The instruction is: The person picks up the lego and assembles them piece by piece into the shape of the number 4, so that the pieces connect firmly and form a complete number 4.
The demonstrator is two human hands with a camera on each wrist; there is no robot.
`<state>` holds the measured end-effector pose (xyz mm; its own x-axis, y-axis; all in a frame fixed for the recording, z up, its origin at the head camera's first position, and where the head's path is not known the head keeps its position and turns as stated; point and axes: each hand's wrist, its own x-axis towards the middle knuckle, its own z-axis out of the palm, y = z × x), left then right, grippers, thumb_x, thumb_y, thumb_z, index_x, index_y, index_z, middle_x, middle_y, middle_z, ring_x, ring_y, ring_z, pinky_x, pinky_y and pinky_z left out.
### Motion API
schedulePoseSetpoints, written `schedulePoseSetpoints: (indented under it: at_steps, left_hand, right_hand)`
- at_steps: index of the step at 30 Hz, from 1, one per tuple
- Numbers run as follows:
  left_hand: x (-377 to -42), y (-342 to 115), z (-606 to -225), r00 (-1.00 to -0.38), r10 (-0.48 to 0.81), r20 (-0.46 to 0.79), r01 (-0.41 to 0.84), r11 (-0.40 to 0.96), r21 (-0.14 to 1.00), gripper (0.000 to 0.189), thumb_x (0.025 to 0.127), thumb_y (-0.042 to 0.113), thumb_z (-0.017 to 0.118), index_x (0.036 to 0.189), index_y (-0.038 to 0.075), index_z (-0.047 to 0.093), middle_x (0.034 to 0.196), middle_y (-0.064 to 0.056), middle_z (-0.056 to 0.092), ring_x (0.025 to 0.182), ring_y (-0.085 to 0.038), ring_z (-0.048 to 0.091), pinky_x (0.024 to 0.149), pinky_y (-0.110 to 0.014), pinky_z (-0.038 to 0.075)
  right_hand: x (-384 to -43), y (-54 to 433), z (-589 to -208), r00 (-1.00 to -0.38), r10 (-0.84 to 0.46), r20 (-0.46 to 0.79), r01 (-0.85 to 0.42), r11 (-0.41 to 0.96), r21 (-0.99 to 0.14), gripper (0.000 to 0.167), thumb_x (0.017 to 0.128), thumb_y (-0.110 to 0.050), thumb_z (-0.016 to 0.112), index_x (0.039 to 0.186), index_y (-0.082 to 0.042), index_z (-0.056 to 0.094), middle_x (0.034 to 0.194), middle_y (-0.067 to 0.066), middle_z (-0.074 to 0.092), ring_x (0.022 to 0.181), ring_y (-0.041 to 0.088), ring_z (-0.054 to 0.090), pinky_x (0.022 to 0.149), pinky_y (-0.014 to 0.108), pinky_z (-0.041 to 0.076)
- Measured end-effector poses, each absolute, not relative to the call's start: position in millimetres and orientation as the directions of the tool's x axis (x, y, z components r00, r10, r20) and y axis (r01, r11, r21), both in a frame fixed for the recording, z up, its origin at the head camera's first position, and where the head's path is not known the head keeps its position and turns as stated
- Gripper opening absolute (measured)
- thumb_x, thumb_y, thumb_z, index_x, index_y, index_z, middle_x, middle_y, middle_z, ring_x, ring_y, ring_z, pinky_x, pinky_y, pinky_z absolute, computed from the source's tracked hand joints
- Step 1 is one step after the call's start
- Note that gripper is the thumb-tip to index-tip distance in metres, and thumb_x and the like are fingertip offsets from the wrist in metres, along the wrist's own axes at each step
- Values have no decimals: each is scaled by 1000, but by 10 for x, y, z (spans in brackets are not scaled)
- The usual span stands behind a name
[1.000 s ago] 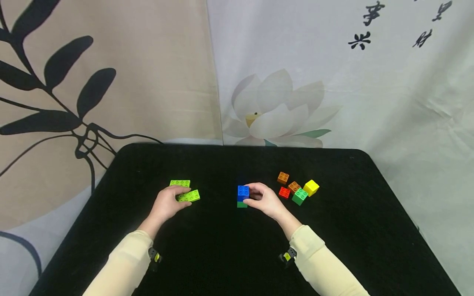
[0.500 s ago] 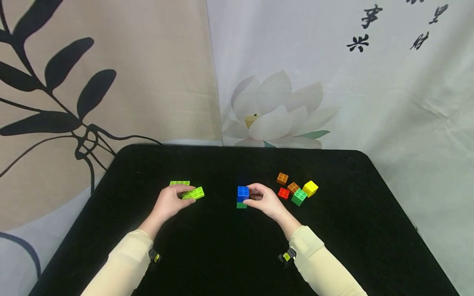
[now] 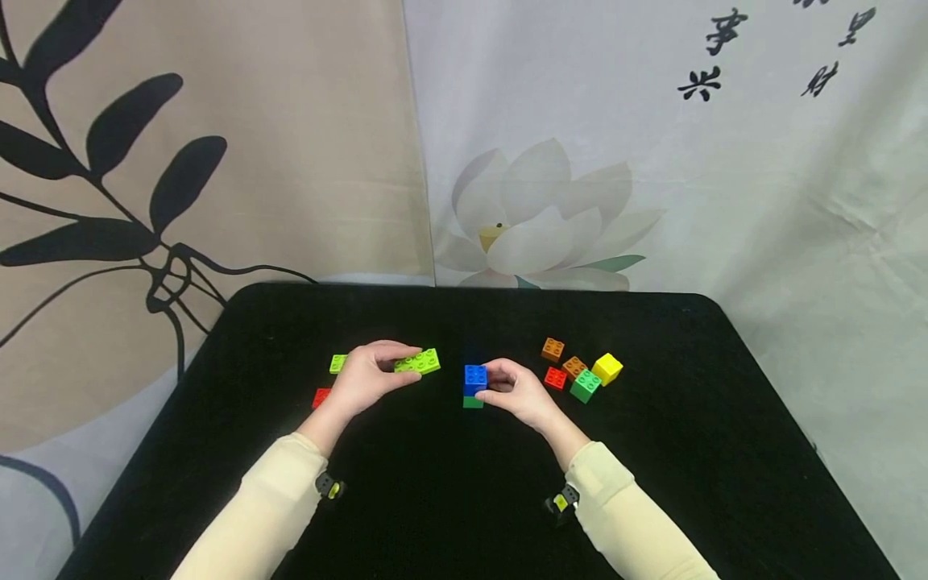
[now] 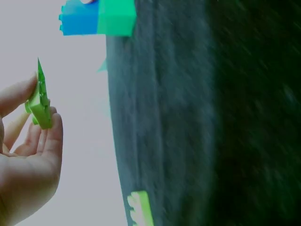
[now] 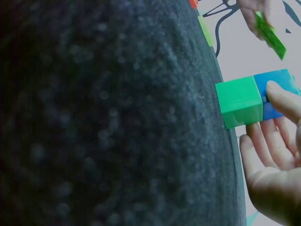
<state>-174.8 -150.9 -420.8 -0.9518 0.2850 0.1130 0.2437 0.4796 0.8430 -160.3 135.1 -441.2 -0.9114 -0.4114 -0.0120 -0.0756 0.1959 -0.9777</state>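
Note:
My left hand [image 3: 362,379] pinches a lime-green toy building brick [image 3: 424,361] between thumb and fingers. In the left wrist view this thin studded brick [image 4: 40,106] is tilted and raised above the table. To its right, my right hand [image 3: 518,391] grips a blue brick [image 3: 475,375] that sits on top of a green brick [image 3: 474,402]. The right wrist view shows the green brick [image 5: 240,101] down at the black tabletop, with the thumb against the blue brick [image 5: 277,77]. A gap separates the lime brick from the blue one.
Behind my left hand lies another lime-green brick [image 3: 337,364], partly hidden. A red brick [image 3: 321,397] shows beside the left wrist. Right of my right hand are two orange bricks [image 3: 553,349], a red brick [image 3: 555,379], a green brick [image 3: 585,387] and a yellow brick [image 3: 607,369].
My left hand has lifted the lime-green brick and carried it right, towards the blue brick, uncovering a red brick by the wrist. My right hand and its bricks have stayed in place.

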Motion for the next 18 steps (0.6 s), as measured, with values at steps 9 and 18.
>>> schedulePoseSetpoints:
  at_steps: [9,18]
  left_hand:
    - [-1813,-1215,-4086,-933,352,74,231,429,873,36,86,17,78,121,12,72,120,-4,67,110,-24,57,94,-45,50]
    - [-1885,-996,-4064,-900,429,72,283,452,846,31,86,14,79,116,10,74,110,-3,69,103,-22,61,89,-39,54]
  right_hand:
    - [-1610,1354,-4430,-909,-416,-10,-71,180,-981,35,91,1,68,124,8,56,120,23,62,114,37,58,100,42,49]
    - [-1621,1362,-4434,-909,-415,-27,-57,189,-980,36,92,-1,68,125,7,56,121,20,62,113,32,60,100,39,49]
